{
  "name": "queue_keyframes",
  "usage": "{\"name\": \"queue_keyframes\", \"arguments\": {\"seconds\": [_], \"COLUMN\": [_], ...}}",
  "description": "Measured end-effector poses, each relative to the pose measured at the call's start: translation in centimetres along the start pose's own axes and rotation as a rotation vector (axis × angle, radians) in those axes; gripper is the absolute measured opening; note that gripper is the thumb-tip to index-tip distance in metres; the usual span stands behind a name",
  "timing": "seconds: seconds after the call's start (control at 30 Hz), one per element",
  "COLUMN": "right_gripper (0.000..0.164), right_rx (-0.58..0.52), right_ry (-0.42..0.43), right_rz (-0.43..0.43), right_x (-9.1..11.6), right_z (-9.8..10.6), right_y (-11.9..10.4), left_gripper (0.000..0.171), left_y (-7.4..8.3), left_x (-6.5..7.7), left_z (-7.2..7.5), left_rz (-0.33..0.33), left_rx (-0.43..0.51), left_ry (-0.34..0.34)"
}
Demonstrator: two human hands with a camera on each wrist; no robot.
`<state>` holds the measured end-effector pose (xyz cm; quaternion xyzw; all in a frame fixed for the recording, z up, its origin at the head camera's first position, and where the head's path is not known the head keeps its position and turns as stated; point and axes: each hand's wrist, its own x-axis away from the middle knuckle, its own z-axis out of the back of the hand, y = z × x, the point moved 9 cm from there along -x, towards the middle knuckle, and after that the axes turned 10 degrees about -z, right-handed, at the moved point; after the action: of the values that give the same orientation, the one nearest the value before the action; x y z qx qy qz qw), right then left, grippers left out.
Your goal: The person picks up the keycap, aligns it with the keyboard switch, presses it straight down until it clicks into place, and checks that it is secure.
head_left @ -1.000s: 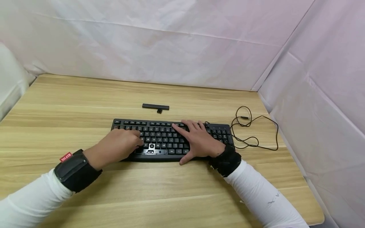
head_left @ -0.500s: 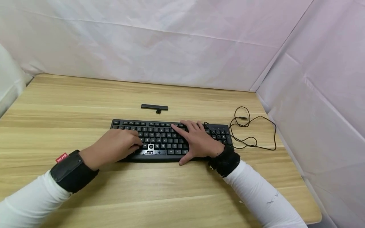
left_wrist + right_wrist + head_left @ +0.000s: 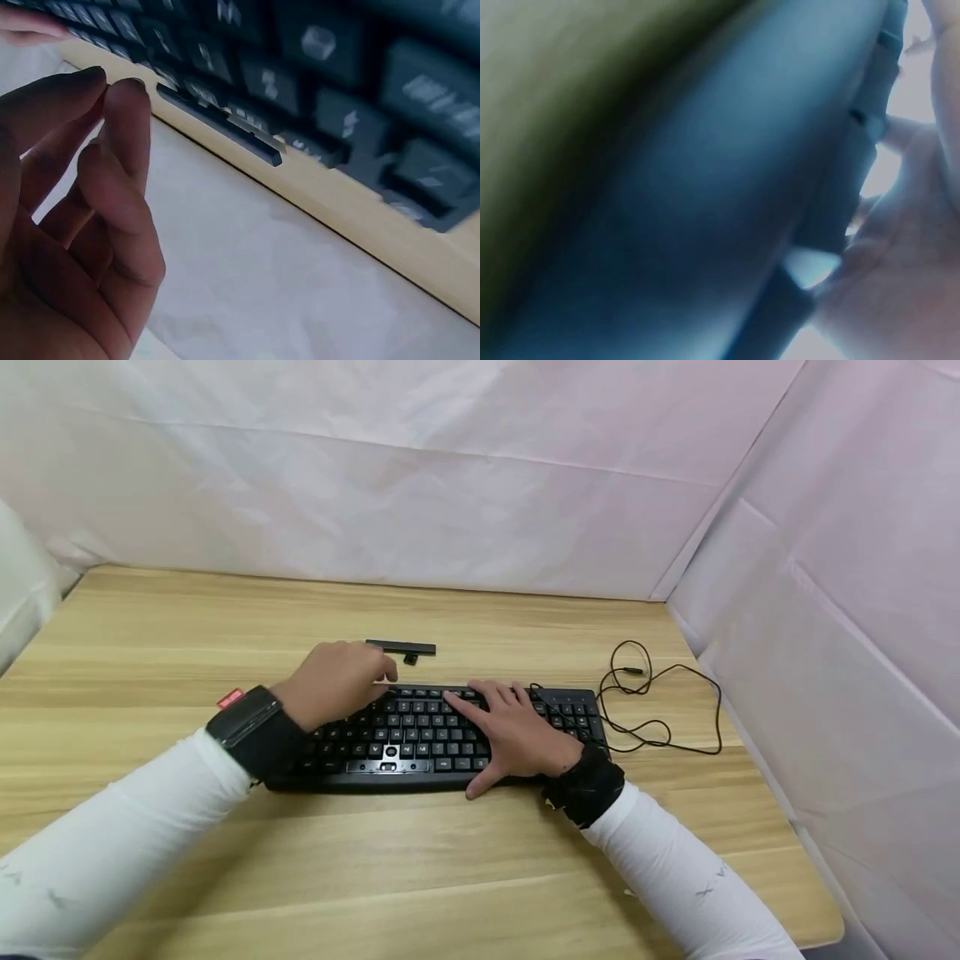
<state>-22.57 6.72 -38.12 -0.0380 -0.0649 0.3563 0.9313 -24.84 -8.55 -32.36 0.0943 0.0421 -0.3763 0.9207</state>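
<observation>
A black keyboard (image 3: 420,735) lies on the wooden table, with a bare key socket (image 3: 391,750) and an uncovered space-bar slot (image 3: 408,766) in its lower rows. My right hand (image 3: 517,735) rests spread over its right half, thumb at the front edge. Over the keyboard's back left edge hovers my left hand (image 3: 341,681), its fingers loosely bent. In the left wrist view the thumb and index tips come close together with nothing visible between them. Just beyond those fingers lie a loose long space-bar keycap (image 3: 412,647) and a small square keycap (image 3: 410,659).
A thin black cable (image 3: 660,743) loops over the table (image 3: 420,877) right of the keyboard, its plug (image 3: 633,671) among the coils. White cloth walls (image 3: 375,485) stand behind the table and along its right side.
My left hand has lifted from the keyboard's lower left keys and moved forward and right toward the loose keycaps. The right hand stays on the keyboard; the view has shifted slightly.
</observation>
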Motion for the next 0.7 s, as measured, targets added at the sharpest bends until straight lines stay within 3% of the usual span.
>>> {"name": "queue_keyframes", "arguments": {"seconds": [0.27, 0.47, 0.7], "right_gripper": [0.130, 0.131, 0.133], "right_rx": [0.000, 0.020, 0.021], "right_ry": [-0.010, -0.003, -0.011], "right_rz": [0.007, 0.010, 0.000], "right_x": [-0.1, -0.2, -0.3], "right_z": [-0.1, -0.1, -0.1], "right_y": [-0.8, -1.3, -1.8], "left_gripper": [0.017, 0.013, 0.012], "left_y": [-2.3, -3.8, -4.5], "left_x": [-3.1, -4.1, -4.6], "left_z": [-1.2, -2.3, -3.2], "left_rz": [0.083, 0.115, 0.115], "left_rx": [0.055, 0.031, 0.003], "left_ry": [-0.070, -0.064, -0.075]}}
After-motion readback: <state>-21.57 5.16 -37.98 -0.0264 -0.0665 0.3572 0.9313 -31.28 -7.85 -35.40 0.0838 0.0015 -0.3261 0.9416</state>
